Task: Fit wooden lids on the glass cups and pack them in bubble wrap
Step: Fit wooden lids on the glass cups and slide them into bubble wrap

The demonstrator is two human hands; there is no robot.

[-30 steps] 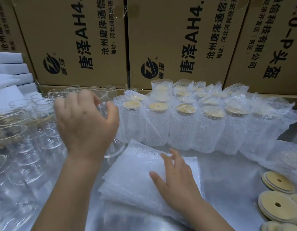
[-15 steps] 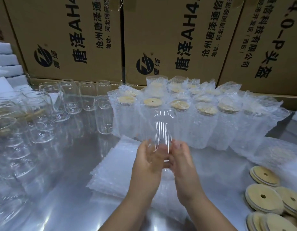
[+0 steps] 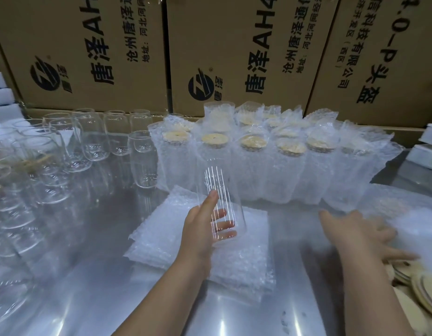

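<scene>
My left hand grips a clear glass cup upright above a flat stack of bubble wrap bags on the steel table. My right hand reaches right with spread fingers over the wooden lids at the table's right edge; it is blurred and holds nothing that I can see. Behind stand several cups wrapped in bubble wrap with wooden lids.
Several bare glass cups crowd the left side of the steel table. Large printed cardboard boxes wall off the back. White foam pieces are stacked at far left, and more loose bubble wrap lies at right.
My left hand took a cup from the left group and brought it to the middle. Both hands briefly held it; now my right hand has let go and swung right toward the lids.
</scene>
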